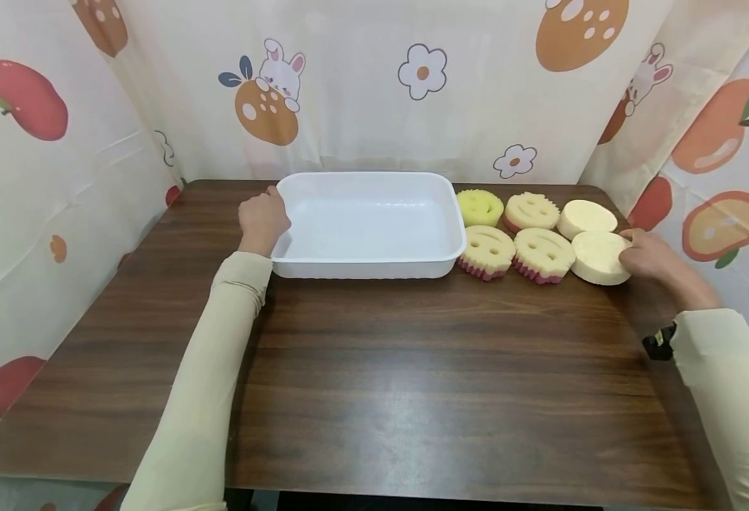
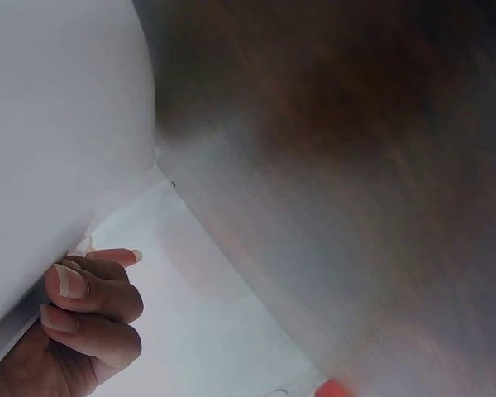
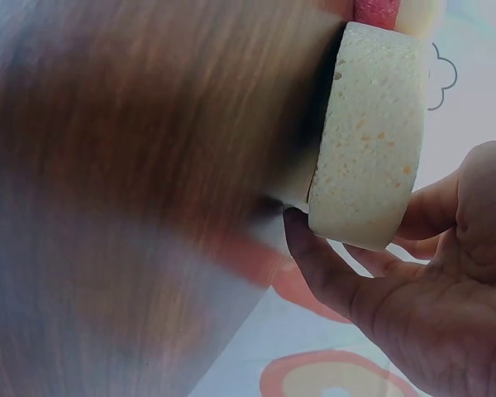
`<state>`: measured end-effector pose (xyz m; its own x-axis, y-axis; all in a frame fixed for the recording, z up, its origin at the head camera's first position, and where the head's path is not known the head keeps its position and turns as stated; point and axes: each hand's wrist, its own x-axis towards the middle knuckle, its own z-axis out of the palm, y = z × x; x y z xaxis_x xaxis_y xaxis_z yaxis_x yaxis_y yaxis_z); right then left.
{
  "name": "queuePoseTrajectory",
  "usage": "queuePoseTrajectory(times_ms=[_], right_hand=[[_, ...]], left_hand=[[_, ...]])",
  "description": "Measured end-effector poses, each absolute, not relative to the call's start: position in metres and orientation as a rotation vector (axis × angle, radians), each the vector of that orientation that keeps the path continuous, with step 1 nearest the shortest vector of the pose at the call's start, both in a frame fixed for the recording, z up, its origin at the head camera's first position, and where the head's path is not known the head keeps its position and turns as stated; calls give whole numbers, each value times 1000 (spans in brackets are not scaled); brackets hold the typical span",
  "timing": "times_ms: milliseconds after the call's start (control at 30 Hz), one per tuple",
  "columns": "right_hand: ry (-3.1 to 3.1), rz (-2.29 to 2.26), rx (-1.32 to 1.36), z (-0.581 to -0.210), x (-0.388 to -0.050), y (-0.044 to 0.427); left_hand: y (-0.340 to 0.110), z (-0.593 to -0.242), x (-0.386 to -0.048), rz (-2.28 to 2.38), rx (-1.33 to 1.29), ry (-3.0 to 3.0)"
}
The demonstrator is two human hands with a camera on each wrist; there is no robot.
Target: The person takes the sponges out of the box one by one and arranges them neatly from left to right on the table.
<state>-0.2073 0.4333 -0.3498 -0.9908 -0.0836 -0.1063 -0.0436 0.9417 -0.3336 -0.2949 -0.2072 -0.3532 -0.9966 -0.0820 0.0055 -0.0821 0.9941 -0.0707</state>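
Observation:
A white rectangular plastic tray (image 1: pixel 368 270) stands at the back of the table. My left hand (image 1: pixel 263 221) grips its left rim, fingers curled over the edge; the left wrist view shows those bent fingers (image 2: pixel 107 298) against the tray wall (image 2: pixel 66 124). At the right, my right hand (image 1: pixel 658 262) holds a round cream sponge (image 1: pixel 600 259) by its right edge. Up close in the right wrist view, thumb and fingers lie on either side of that sponge (image 3: pixel 370 141). Another round cream sponge (image 1: pixel 586 217) lies just behind it.
Left of these are a yellow smiley sponge (image 1: pixel 479 207) and cream smiley sponges with pink undersides, including one (image 1: pixel 488 250) close to the tray's right side. All sit on a brown wooden table (image 1: pixel 412 376). Patterned curtains (image 1: pixel 361 92) close off the back and sides.

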Motion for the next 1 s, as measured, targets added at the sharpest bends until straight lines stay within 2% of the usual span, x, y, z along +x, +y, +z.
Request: queuePoseTrajectory(times_ms=[500, 1000], right_hand=[[3026, -502, -150, -355, -200, 434], [2942, -531, -91, -360, -189, 430]], left_hand=[[-206, -355, -286, 103, 124, -3139], [-210, -357, -276, 67, 120, -3158]])
